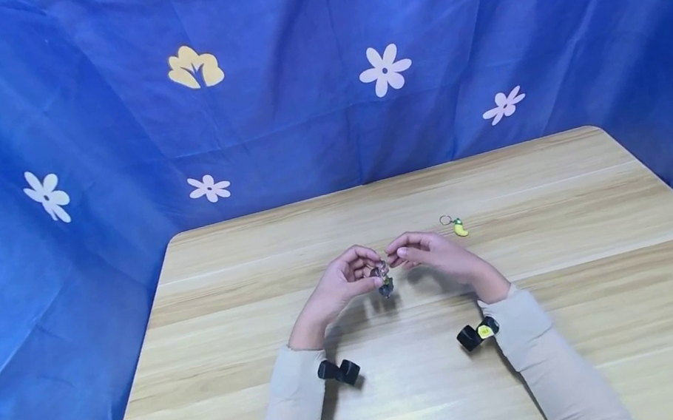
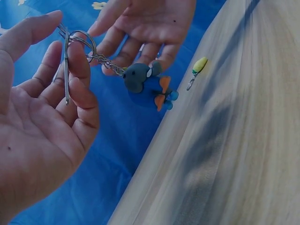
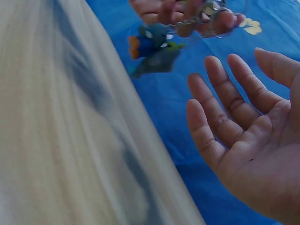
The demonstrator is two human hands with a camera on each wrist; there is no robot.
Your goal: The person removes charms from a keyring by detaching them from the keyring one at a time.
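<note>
My left hand [image 1: 344,285] is raised over the table and pinches metal key rings [image 2: 84,42] between thumb and fingers. From a short chain hangs an elephant keychain [image 2: 140,82], a grey elephant figure with blue clothes, orange parts and blue feet. In the right wrist view a second grey-green charm [image 3: 161,60] dangles beside the elephant; its kind is blurred. My right hand [image 1: 435,256] is held close by on the right, its fingers [image 3: 225,89] loosely extended and the palm facing the charms, holding nothing.
A yellow and green keychain charm [image 1: 460,227] with a metal ring lies on the wooden table [image 1: 580,212], beyond my right hand. A blue curtain [image 1: 294,120] with flower prints hangs behind the table. Black wrist cameras [image 1: 339,371] sit at both sleeves.
</note>
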